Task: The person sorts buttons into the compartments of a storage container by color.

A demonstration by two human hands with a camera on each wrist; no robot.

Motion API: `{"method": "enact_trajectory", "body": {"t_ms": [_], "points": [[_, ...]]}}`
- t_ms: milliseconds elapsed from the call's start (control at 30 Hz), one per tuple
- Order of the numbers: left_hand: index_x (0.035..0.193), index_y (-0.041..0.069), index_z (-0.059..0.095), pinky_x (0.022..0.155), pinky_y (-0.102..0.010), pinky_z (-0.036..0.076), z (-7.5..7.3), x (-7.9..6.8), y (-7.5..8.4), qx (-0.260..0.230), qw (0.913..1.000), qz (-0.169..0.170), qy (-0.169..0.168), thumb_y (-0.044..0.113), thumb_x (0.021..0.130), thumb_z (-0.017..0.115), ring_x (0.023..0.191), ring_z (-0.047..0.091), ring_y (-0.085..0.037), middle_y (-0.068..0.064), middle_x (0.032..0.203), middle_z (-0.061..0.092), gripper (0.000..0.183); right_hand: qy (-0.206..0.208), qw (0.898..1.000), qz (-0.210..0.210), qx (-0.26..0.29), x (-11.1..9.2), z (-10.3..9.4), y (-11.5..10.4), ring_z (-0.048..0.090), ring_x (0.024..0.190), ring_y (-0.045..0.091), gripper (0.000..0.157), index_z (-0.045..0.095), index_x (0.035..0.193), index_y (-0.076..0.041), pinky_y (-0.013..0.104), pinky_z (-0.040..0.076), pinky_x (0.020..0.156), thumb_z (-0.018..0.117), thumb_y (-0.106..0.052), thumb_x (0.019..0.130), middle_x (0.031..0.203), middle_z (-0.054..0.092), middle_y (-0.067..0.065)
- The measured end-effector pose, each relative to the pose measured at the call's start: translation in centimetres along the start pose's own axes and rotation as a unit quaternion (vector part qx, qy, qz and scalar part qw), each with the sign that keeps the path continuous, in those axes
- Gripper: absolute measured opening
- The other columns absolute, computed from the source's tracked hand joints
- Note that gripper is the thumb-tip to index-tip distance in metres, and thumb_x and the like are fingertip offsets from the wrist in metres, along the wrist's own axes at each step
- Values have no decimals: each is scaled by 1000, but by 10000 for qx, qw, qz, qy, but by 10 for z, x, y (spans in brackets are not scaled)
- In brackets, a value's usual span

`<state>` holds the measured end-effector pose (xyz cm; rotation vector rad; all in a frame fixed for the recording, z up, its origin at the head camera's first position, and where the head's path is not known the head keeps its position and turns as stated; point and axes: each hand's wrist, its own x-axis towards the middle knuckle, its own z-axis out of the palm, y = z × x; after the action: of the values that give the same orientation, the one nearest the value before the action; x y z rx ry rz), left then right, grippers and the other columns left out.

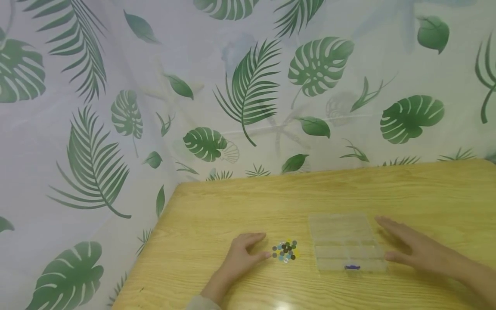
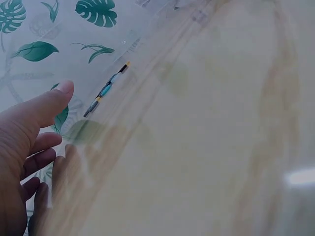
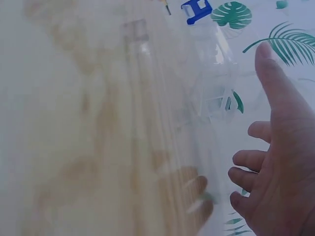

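Note:
Beside a small group of round flat pieces in black, grey, blue, yellow and white rests my left hand. Its thumb tip comes close to the pieces, and its fingers bend loosely around nothing. In the left wrist view the pieces appear edge-on as a thin line past the thumb. A clear plastic box with compartments and a blue latch lies to their right. My right hand is at the box's right side, thumb near its edge, fingers extended and holding nothing. The blue latch also shows in the right wrist view.
The wooden table carries the box and the pieces. Behind it and along the left hangs a white cloth printed with green leaves, meeting the table's back edge.

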<state>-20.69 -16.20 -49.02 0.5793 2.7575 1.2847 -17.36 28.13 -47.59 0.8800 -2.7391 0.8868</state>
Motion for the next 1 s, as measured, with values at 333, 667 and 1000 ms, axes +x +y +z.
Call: {"method": "enact_trajectory", "body": {"t_ms": [333,667,1000], "points": [[119,25,65,103,-50,29,1,0,0,177,9996,207,64,46,77,73,115,49,-16,8,123,61,48,46,9984,304,471,-3,13,0,6,123,-25,69,30,148,-11,-4,2,95,65,-15,88,148,32,21],[100,29,72,92,-37,32,0,0,-1,477,9986,233,-91,50,75,72,97,46,-7,17,98,58,33,343,9970,-534,446,-3,20,3,9,135,-15,65,42,141,-5,4,1,105,69,-7,82,148,19,-24],[98,27,72,84,-29,31,1,1,-4,685,9962,445,-317,47,77,72,86,41,-4,18,91,55,29,396,9985,-314,230,-6,23,1,7,133,-16,69,46,140,-14,1,0,100,75,-12,78,148,20,-21]]}}
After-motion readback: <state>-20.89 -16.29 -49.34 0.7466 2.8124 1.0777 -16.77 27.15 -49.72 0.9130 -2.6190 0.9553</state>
